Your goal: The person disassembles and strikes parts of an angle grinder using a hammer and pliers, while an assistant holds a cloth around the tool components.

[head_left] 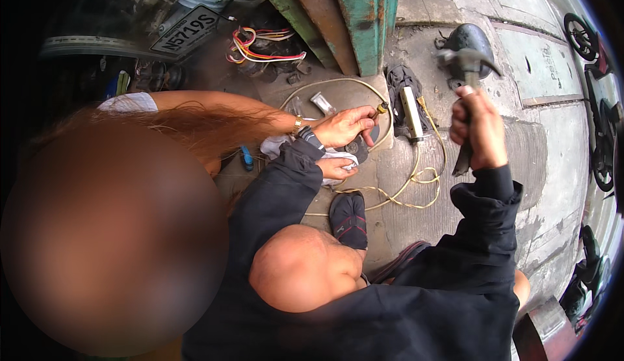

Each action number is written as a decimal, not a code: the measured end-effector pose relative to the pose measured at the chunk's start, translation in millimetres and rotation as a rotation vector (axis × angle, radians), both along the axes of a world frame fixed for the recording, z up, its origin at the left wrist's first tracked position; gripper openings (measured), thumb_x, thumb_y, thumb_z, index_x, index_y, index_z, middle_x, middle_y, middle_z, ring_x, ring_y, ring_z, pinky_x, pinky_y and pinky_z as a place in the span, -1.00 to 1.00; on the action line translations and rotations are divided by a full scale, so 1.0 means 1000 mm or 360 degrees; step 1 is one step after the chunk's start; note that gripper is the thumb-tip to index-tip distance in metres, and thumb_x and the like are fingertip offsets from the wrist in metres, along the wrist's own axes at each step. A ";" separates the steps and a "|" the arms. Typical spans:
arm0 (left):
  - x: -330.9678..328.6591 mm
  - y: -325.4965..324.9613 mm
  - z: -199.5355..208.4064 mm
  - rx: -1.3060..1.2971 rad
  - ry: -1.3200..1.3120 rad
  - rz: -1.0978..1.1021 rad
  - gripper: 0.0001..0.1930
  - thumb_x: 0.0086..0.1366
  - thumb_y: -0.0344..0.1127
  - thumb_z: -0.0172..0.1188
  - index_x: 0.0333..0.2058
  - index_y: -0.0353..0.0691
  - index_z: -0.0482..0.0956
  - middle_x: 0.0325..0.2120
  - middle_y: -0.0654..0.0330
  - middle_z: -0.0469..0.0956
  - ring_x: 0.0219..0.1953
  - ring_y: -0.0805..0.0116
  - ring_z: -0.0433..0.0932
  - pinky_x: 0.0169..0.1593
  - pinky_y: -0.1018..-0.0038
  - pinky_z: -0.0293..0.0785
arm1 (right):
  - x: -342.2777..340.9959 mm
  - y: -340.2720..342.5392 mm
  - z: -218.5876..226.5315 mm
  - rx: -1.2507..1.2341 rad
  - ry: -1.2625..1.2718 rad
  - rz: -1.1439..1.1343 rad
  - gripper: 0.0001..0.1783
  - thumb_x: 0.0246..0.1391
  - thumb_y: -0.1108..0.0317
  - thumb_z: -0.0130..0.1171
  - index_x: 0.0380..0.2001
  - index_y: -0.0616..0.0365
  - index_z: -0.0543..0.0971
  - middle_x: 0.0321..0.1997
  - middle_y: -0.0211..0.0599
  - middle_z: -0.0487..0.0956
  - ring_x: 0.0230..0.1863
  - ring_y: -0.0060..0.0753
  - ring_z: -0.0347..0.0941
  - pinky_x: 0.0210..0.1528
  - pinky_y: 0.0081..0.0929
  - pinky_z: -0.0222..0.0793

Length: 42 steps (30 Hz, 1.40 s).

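My right hand (481, 127) is raised on the right, wrapped round the handle of a claw hammer (467, 60). Its head points away from me, above the pavement. My left hand (341, 128) reaches out from a black sleeve and closes round a short yellow-and-black handle (381, 108); the lower part of that tool is hidden. Below it lies a dark round metal part (365, 143). Another person's arm (224, 109), with a gold watch, comes in from the left and overlaps my left hand. What looks like that person's other hand (338, 168) presses on a white cloth (330, 174).
A white power strip (411, 113) and its looped yellow cord (416, 178) lie on the ground. Bundled coloured wires (260, 48) sit beside a green post (365, 20). A dark rounded metal object (473, 41) stands behind the hammer. Motorcycles (601, 120) are at the far right.
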State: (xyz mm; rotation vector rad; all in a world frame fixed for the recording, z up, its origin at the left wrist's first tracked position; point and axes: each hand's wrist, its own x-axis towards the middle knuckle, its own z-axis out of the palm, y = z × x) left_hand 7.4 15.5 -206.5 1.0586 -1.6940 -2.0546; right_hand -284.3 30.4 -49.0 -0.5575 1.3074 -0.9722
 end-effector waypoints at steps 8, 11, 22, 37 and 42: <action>-0.009 0.007 0.001 0.0071 -0.0076 -0.0015 -0.81 0.54 -0.28 -0.08 -0.10 -0.29 0.38 -0.27 0.22 0.47 -0.28 0.34 0.70 -0.14 0.49 0.52 | 0.036 0.010 -0.021 0.0151 0.0192 0.0844 -0.76 0.40 0.13 0.01 -0.21 0.08 0.41 -0.52 -0.50 0.33 -0.66 -0.60 0.20 -0.66 -0.55 0.16; 0.000 0.001 -0.006 -0.0008 0.0137 0.0035 -0.82 0.54 -0.29 -0.09 -0.09 -0.29 0.37 -0.31 0.21 0.47 -0.27 0.35 0.68 -0.14 0.43 0.55 | 0.028 -0.014 0.017 -0.0152 0.0015 0.0103 -0.76 0.43 0.15 -0.04 -0.20 0.09 0.41 -0.53 -0.53 0.31 -0.68 -0.62 0.17 -0.64 -0.59 0.17; 0.001 0.006 -0.010 0.0112 0.0185 0.0096 -0.83 0.54 -0.31 -0.06 -0.10 -0.29 0.40 -0.38 0.24 0.45 -0.31 0.33 0.65 -0.12 0.41 0.60 | 0.021 -0.012 -0.015 -0.0446 0.0238 -0.0307 -0.80 0.42 0.16 -0.03 -0.17 0.05 0.40 -0.55 -0.60 0.27 -0.67 -0.74 0.12 -0.67 -0.65 0.09; -0.026 -0.008 0.024 0.0045 0.0106 -0.0236 -0.77 0.54 -0.33 -0.08 0.03 -0.32 0.40 -0.30 0.21 0.52 -0.20 0.40 0.66 -0.05 0.48 0.51 | 0.017 0.041 -0.005 -0.0117 0.0081 -0.0317 -0.80 0.41 0.13 -0.01 -0.22 -0.02 0.35 -0.55 -0.60 0.27 -0.68 -0.77 0.09 -0.66 -0.66 0.06; -0.034 -0.011 0.021 0.0051 0.0037 -0.0420 -0.77 0.52 -0.41 -0.08 0.04 -0.35 0.43 -0.19 0.18 0.54 -0.23 0.41 0.67 -0.07 0.49 0.53 | 0.012 0.106 -0.021 0.0037 0.0080 -0.0326 -0.78 0.44 0.11 -0.05 -0.16 0.00 0.34 -0.55 -0.59 0.26 -0.68 -0.78 0.09 -0.67 -0.69 0.06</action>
